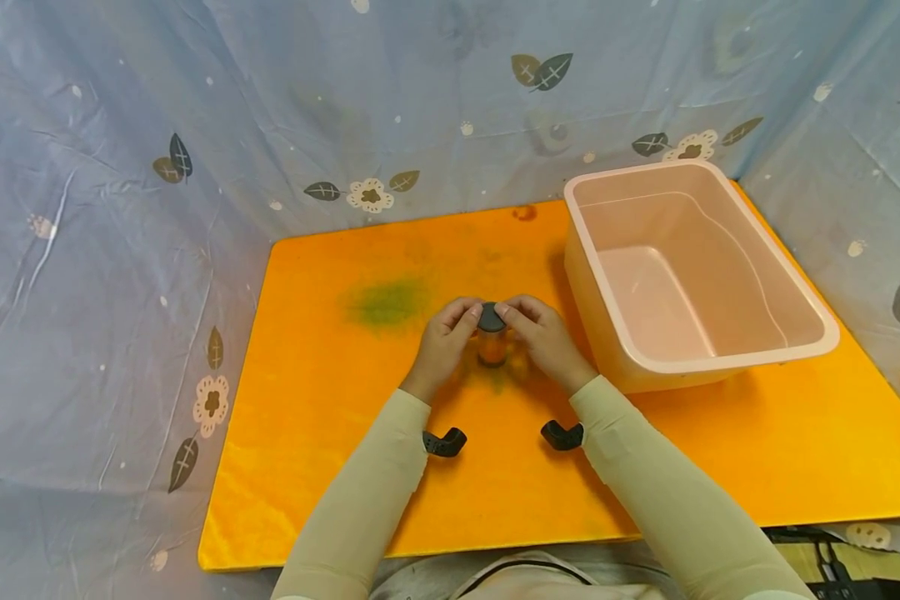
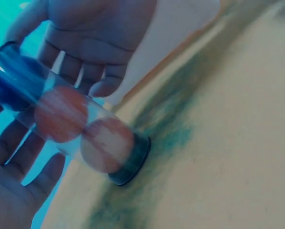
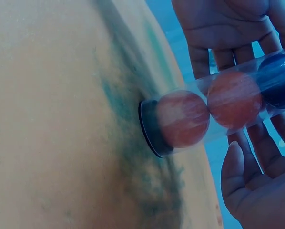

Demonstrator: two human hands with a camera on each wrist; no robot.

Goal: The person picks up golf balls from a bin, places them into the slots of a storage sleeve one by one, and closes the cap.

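A clear tube (image 1: pixel 492 347) with a dark lid (image 1: pixel 491 317) stands roughly upright in front of me. Through its wall show two orange balls, the lower ball (image 3: pixel 183 118) and the upper ball (image 3: pixel 234 99), with something dark blue above them. A dark cap (image 2: pixel 131 161) closes the bottom end; whether it touches the table, I cannot tell. My left hand (image 1: pixel 442 335) pinches the lid's left edge, thumb on top. On the opposite edge my right hand (image 1: pixel 544 333) does the same. In both wrist views, several fingers extend alongside the tube.
A large pink plastic tub (image 1: pixel 630 350) stands on the right of the orange-covered table (image 1: pixel 330 400), close to my right hand. Floral curtains (image 1: pixel 435 100) enclose the back and sides. Black wrist mounts, the left mount (image 1: pixel 446 442) and the right mount (image 1: pixel 562 435), jut inward from the sleeves.
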